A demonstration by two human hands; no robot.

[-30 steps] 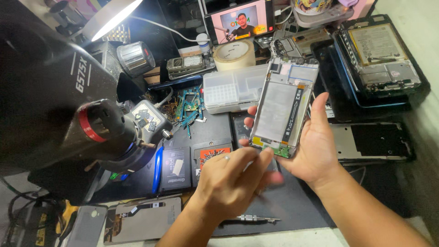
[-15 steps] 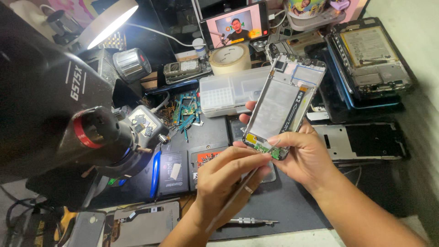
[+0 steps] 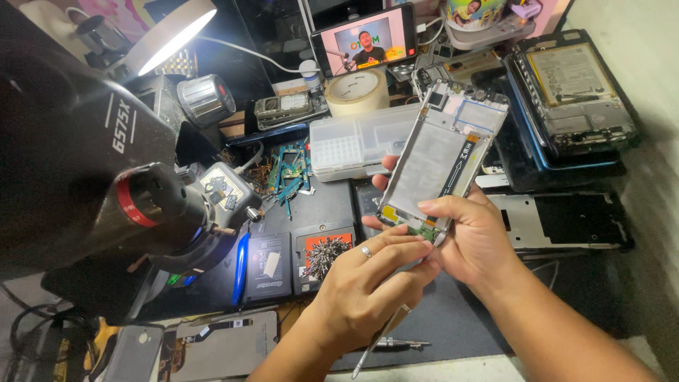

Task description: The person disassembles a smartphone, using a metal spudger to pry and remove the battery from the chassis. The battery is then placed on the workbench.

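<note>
My right hand [image 3: 475, 242] grips the lower end of an opened phone [image 3: 444, 154] with no back cover, holding it tilted above the dark work mat [image 3: 453, 311]. Its silver inner plate and a small green board at the bottom show. My left hand [image 3: 362, 291], with a ring on one finger, is closed around a thin metal tool [image 3: 380, 341] that points down toward me. The left fingertips touch the phone's bottom edge next to the right thumb.
A large black microscope [image 3: 106, 177] fills the left, under a lit lamp [image 3: 170, 35]. Behind stand a phone playing a video [image 3: 364, 39], a tape roll [image 3: 357, 92] and a clear parts box [image 3: 350, 145]. Dismantled phones [image 3: 573, 92] lie right; a screwdriver [image 3: 399, 344] lies on the mat.
My left hand has risen from the mat to the phone's bottom edge, tool in hand. The right hand has shifted its grip around the phone's lower end.
</note>
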